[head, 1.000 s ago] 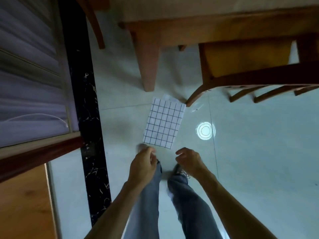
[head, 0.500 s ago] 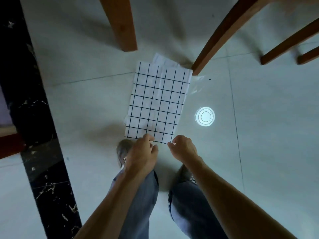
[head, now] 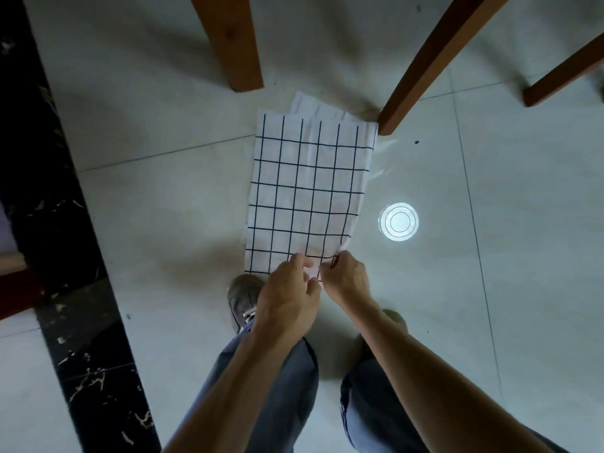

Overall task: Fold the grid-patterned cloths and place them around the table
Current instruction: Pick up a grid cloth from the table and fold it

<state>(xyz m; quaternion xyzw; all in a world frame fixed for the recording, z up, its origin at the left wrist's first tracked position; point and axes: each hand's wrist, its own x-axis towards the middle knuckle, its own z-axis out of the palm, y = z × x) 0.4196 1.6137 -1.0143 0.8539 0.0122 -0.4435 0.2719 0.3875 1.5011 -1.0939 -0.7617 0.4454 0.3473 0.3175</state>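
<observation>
Lying untouched a second ago, the grid-patterned cloth (head: 307,191) is pinched at 6 o'clock by left hand (head: 287,295) and right hand (head: 346,277), so pickup's probably started.

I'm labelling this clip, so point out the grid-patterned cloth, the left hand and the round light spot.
grid-patterned cloth (head: 307,191): head view, middle of top layer.
left hand (head: 287,297): head view, back of the hand.
round light spot (head: 398,221): head view, its centre.
</observation>
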